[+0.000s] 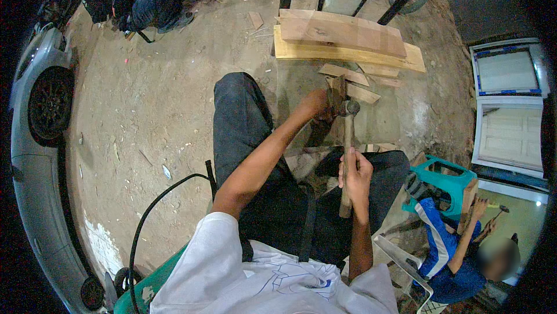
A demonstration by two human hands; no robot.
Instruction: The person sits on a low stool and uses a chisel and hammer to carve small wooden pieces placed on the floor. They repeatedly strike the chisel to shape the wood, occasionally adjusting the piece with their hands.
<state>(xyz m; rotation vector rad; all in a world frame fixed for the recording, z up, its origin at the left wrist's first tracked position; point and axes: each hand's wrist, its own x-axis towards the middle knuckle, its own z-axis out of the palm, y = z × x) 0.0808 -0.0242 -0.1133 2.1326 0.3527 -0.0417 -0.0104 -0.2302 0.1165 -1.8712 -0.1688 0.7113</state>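
Hammer [347, 157] work is under way at the centre of the view: the right hand [354, 173] has its grip clamped around the lower part of the wooden handle, with the metal head raised just beside a small piece of wood [339, 89] at about one o'clock from that hand. The left hand [318, 105], arm stretched forward, has its grip closed on that piece, holding it upright against the ground, so hammer head and wood sit close together; whether a nail is present cannot be told. Judging from this, the striking is in progress rather than finished, since the piece is not yet joined to anything visible and loose offcuts [360, 79] lie just beyond it. The wood looks short, brownish and rough-cut, its far end narrow. The person sits with dark trousers [249, 128] spread either side of the work. Further out at twelve o'clock, stacked planks [342, 38] rest on the dirt floor [162, 93]. At nine o'clock a car wheel [51, 104] shows, and a black hose [156, 198] curls at seven o'clock. At four o'clock a person in a blue shirt [444, 244] holds another small hammer beside a teal plastic stool [441, 178]; at eleven o'clock another person crouches.
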